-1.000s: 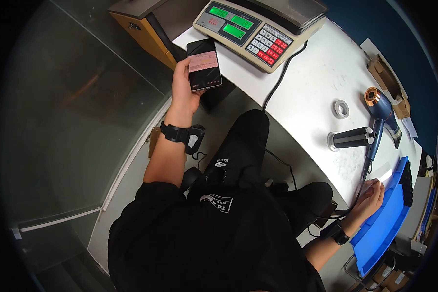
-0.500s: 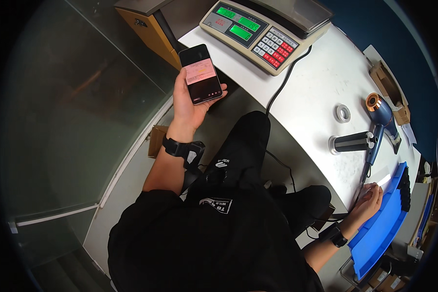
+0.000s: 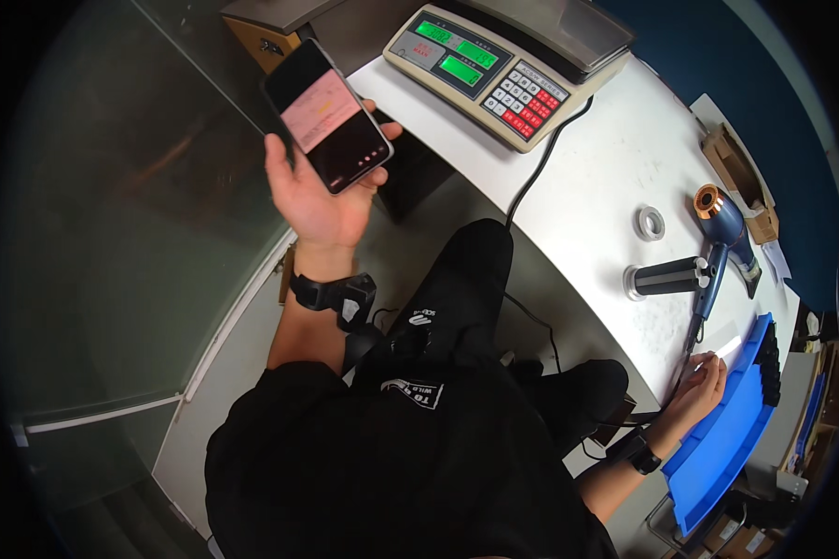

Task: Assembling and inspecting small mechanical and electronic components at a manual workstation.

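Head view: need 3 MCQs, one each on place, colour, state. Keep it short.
1. Where does the hair dryer lie?
A. on the white table
B. on the floor
C. on the weighing scale

2. What colour is the tray by the right hand?
A. red
B. blue
C. green

3. What is the state of the smartphone in the left hand?
A. screen dark
B. face down
C. screen lit

Answers:
1 A, it rests on the tabletop next to a black cylinder.
2 B, the tray is plain blue.
3 C, a pink picture shows on its screen.
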